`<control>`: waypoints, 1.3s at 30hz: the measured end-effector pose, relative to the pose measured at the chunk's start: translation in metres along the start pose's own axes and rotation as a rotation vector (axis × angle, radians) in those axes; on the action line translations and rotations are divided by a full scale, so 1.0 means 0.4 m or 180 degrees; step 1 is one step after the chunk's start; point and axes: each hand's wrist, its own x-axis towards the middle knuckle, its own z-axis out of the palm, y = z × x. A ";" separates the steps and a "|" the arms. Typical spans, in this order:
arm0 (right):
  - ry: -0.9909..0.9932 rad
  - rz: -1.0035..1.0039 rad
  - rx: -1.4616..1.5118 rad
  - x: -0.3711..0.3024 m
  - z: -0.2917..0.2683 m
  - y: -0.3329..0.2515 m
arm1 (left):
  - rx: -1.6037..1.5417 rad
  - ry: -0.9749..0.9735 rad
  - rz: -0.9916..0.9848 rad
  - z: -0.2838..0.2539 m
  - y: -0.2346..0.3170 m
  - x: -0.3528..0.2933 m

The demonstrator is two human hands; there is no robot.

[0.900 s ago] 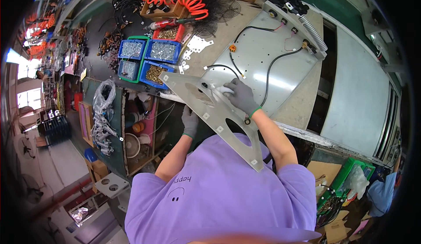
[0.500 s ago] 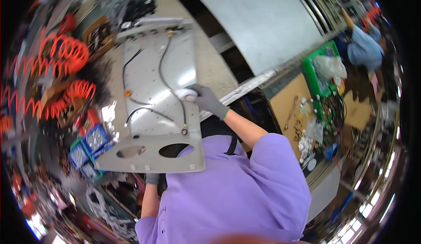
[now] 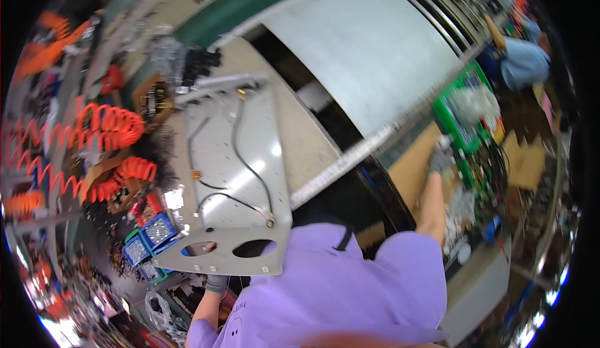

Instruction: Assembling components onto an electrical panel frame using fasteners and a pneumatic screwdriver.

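A grey sheet-metal panel [image 3: 215, 135] lies on the bench, its near flange [image 3: 225, 262] pierced by two oval holes. Two dark hoses [image 3: 245, 160] with brass-coloured fittings rest on it. My left hand [image 3: 216, 283], in a grey glove, is at the flange's near edge; its fingers are hidden behind the metal. Out to the right, my gloved right hand [image 3: 441, 160] reaches over a cardboard sheet [image 3: 412, 163] beside a green crate [image 3: 451, 118]. At its fingertips is a white rounded object [image 3: 444, 140], blurred, which the fingers seem to close round.
Red coiled air hoses [image 3: 112, 126] hang at the left. Blue bins [image 3: 158, 230] of small parts stand below them. A large pale sheet [image 3: 362, 54] covers the far right bench. Clear plastic bags [image 3: 473, 104] sit in the crate. Another person [image 3: 524, 63] works at the far right.
My right hand has left the panel and swung right to the cardboard beside the green crate, with the white object still at its fingers. My left hand stays by the flange. The view has shifted.
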 end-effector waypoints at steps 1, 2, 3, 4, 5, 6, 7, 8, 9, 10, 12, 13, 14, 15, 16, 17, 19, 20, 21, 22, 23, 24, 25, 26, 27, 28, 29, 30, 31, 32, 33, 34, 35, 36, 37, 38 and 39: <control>0.0059 -0.0270 -0.0537 0.009 -0.024 0.004 | 0.0874 -0.0066 0.0411 0.024 0.065 0.030; 0.0001 -0.0253 -0.0500 0.025 -0.018 0.049 | 0.1763 -0.0121 0.0780 0.031 0.098 0.054; -0.0127 -0.0043 -0.0718 0.008 0.011 0.024 | 0.2115 -0.0214 0.0719 0.019 0.111 0.044; 0.0055 -0.0197 -0.1054 0.024 0.010 0.046 | 0.2093 -0.0095 0.0770 0.016 0.114 0.054; -0.0006 0.0121 -0.1105 0.017 0.026 0.036 | 0.2607 -0.0241 0.1257 0.012 0.117 0.056; -0.0036 0.0106 -0.1025 0.017 0.029 0.025 | 0.3123 -0.0428 0.1739 0.004 0.119 0.060; -0.0142 0.0332 -0.0950 0.020 0.031 0.010 | 0.3075 -0.0634 0.1887 -0.002 0.113 0.067; -0.0231 0.0566 -0.0887 0.016 0.032 0.006 | 0.3091 -0.0581 0.1920 -0.005 0.109 0.075; -0.0233 0.0551 -0.0837 0.017 0.029 0.007 | 0.3076 -0.0611 0.2072 -0.004 0.104 0.079; -0.0457 0.0624 -0.0561 0.022 0.015 0.008 | 0.3059 -0.0668 0.2226 -0.006 0.104 0.087; -0.0664 0.0695 -0.0288 0.019 0.002 0.014 | 0.3118 -0.0900 0.2095 -0.018 0.103 0.106; -0.0375 0.0731 -0.0161 0.008 0.003 -0.010 | 0.3182 -0.1137 0.1891 -0.023 0.104 0.106; -0.0076 0.0768 -0.0048 -0.013 -0.011 -0.024 | 0.3166 -0.1166 0.1975 -0.022 0.108 0.109; -0.0038 -0.0553 -0.0497 -0.021 -0.051 -0.018 | 0.3207 -0.1069 0.2192 -0.014 0.143 0.116; -0.0055 -0.0509 -0.0588 -0.049 -0.105 -0.011 | 0.3263 -0.1010 0.2386 -0.009 0.178 0.112; -0.0306 -0.0103 -0.0373 -0.061 -0.149 -0.036 | 0.3015 -0.0971 0.2340 -0.010 0.165 0.109; -0.0624 -0.0066 -0.0100 -0.150 -0.215 -0.053 | 0.2711 -0.0878 0.2317 -0.006 0.139 0.122; -0.0728 -0.0439 -0.0028 -0.242 -0.233 -0.054 | 0.2671 -0.0812 0.2341 0.000 0.132 0.128; -0.1202 -0.0401 -0.0312 -0.412 -0.235 -0.144 | 0.2681 -0.0646 0.2377 0.004 0.105 0.133; -0.1170 -0.1079 -0.0502 -0.580 -0.225 -0.201 | 0.2656 -0.0574 0.2577 0.012 0.102 0.145; -0.2070 -0.1940 -0.0811 -0.731 -0.242 -0.348 | 0.2625 -0.0505 0.2564 0.016 0.098 0.148; -0.2784 0.0557 0.0486 -0.887 -0.246 -0.403 | 0.2554 -0.0516 0.2585 0.021 0.099 0.155; -0.3310 0.0896 0.0795 -1.002 -0.249 -0.458 | 0.2459 -0.0554 0.2768 0.025 0.109 0.161; -0.3613 0.0870 0.0824 -1.085 -0.244 -0.538 | 0.2368 -0.0590 0.2936 0.029 0.113 0.162; -0.3599 0.0251 0.1128 -1.149 -0.221 -0.536 | 0.2387 -0.0547 0.2796 0.030 0.108 0.159; -0.3523 -0.0076 0.1358 -1.184 -0.204 -0.562 | 0.2430 -0.0481 0.2661 0.033 0.096 0.160; -0.3198 -0.0345 0.1231 -1.199 -0.166 -0.527 | 0.2206 -0.0466 0.2616 0.037 0.076 0.164; -0.2994 -0.0382 0.1303 -1.201 -0.152 -0.524 | 0.1997 -0.0420 0.2566 0.045 0.051 0.173; -0.2739 0.0067 0.1650 -1.209 -0.122 -0.468 | 0.1752 -0.0434 0.2800 0.074 0.055 0.189; -0.2485 0.0163 0.1674 -1.202 -0.110 -0.460 | 0.1610 -0.0607 0.2717 0.099 0.071 0.191; -0.2360 0.0114 0.1537 -1.183 -0.093 -0.463 | 0.1263 -0.0694 0.2702 0.124 0.055 0.205; -0.2211 0.0061 0.1386 -1.153 -0.080 -0.468 | 0.0893 -0.0800 0.2683 0.157 0.041 0.215; -0.2149 0.0288 0.1311 -1.116 -0.073 -0.463 | 0.1467 -0.0660 0.3215 0.199 0.120 0.202; -0.2118 0.0477 0.1268 -1.087 -0.062 -0.473 | 0.1164 -0.0547 0.2941 0.238 0.126 0.199; -0.2010 0.0188 0.1155 -1.064 -0.050 -0.453 | 0.1301 -0.0593 0.2706 0.258 0.111 0.205; -0.1914 0.0043 0.0975 -1.051 -0.058 -0.475 | 0.1440 -0.0638 0.2462 0.269 0.077 0.224; -0.2150 0.0147 0.1217 -1.036 -0.057 -0.471 | 0.2069 -0.0352 0.2881 0.283 0.035 0.247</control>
